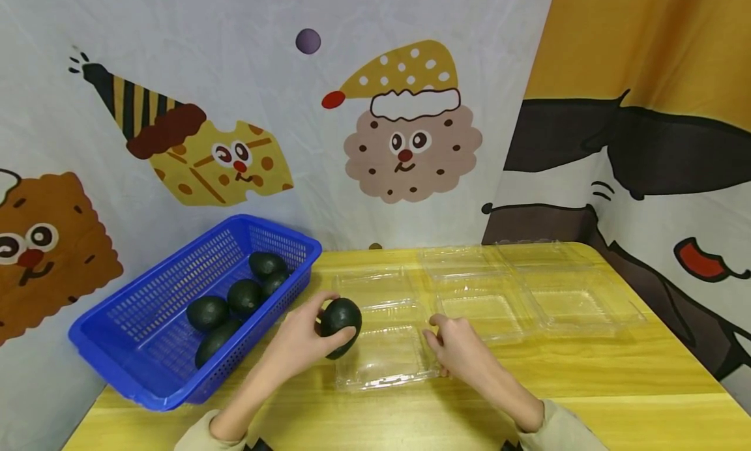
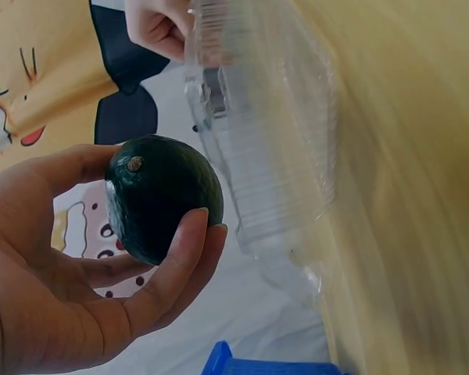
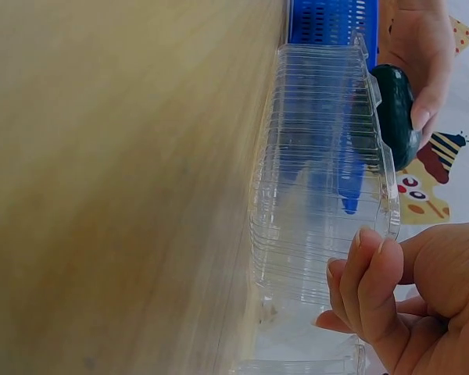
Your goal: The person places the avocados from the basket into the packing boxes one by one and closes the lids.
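Note:
My left hand (image 1: 302, 337) grips a dark green avocado (image 1: 341, 327), thumb on the near side and fingers around the back. It holds the fruit above the left edge of an opened clear plastic clamshell container (image 1: 387, 356). The avocado's stem end (image 2: 135, 164) shows in the left wrist view. At the container's right side, my right hand (image 1: 460, 347) has curled fingers holding the rim, with fingertips (image 3: 365, 234) right at its corner. More avocados (image 1: 206, 313) lie in the blue basket (image 1: 158, 275) on the left.
Further opened clear containers (image 1: 481, 311) stand to the right on the wood-patterned table (image 1: 587, 386), with another (image 1: 572, 304) beyond. A cartoon-printed cloth (image 1: 328, 177) hangs behind the table.

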`<state>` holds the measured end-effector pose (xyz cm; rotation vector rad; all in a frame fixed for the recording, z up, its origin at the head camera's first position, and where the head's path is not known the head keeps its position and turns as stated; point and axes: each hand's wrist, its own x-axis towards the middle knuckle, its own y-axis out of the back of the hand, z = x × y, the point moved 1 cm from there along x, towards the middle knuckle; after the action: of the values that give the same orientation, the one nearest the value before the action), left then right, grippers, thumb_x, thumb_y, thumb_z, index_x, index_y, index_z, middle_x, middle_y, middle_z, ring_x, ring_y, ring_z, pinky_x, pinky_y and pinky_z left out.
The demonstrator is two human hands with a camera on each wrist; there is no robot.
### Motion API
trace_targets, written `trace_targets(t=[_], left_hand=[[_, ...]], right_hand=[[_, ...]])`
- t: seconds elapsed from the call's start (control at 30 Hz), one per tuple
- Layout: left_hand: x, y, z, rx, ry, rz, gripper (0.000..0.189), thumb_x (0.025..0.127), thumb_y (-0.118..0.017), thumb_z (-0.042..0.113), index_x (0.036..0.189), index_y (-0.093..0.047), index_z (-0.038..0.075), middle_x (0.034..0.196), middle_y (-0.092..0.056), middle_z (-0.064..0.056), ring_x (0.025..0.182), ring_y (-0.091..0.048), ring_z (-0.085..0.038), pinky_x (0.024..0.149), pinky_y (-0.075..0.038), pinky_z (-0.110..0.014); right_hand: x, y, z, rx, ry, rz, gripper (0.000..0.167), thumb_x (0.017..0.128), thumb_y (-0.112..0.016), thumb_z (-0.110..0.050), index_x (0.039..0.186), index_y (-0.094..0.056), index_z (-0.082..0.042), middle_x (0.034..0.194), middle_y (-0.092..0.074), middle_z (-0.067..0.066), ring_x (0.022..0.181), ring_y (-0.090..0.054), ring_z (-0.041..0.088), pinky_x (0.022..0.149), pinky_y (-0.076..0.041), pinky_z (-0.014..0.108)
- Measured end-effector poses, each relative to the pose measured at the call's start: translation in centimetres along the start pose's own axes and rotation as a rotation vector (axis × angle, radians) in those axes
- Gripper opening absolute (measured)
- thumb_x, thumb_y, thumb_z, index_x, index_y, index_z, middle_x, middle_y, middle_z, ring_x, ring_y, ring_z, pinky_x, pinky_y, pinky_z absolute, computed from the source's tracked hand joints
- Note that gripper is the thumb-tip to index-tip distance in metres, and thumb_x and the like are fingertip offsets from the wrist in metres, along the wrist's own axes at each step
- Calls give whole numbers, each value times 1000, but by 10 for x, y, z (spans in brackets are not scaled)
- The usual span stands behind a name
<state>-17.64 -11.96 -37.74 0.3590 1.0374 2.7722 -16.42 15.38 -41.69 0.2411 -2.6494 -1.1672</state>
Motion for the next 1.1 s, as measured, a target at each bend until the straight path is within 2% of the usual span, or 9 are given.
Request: trace_targets(t=[0.3,0.57,0.8,1.1], left_hand=[[2,-13,3,29,-4,-14,57,81,-84,36,128,-62,14,108,-69,-11,76,-62,-13,64,-55,-33],[3,-22,7,50,8,-64,58,81,-82,41,128,-60,16,106,-68,-12,84,-63,-19,65,-56,-34],[4,-29,8,43,-1,-82,58,82,-82,41,128,-59,14,110,-67,-14,90,-65,-23,67,-57,-36],[5,-40,8,57,-2,-139,62,84,-80,43,132,-58,11,120,-65,-17,100,-65,-31,70,-58,-40]], right_hand=[[1,1,-2,-11,-6,3,28,96,-63,4,118,-58,21,53,-56,-3,32,-48,4,32,-43,23],[0,1,-2,-18,-1,8,27,95,-63,4,116,-58,21,53,-56,-3,33,-47,2,33,-44,22],[0,0,-1,-3,-12,4,28,96,-63,4,118,-58,21,53,-56,-3,33,-48,3,33,-44,23],[0,0,-1,2,-6,2,28,96,-63,4,117,-58,21,53,-57,-1,33,-48,3,33,-44,23]])
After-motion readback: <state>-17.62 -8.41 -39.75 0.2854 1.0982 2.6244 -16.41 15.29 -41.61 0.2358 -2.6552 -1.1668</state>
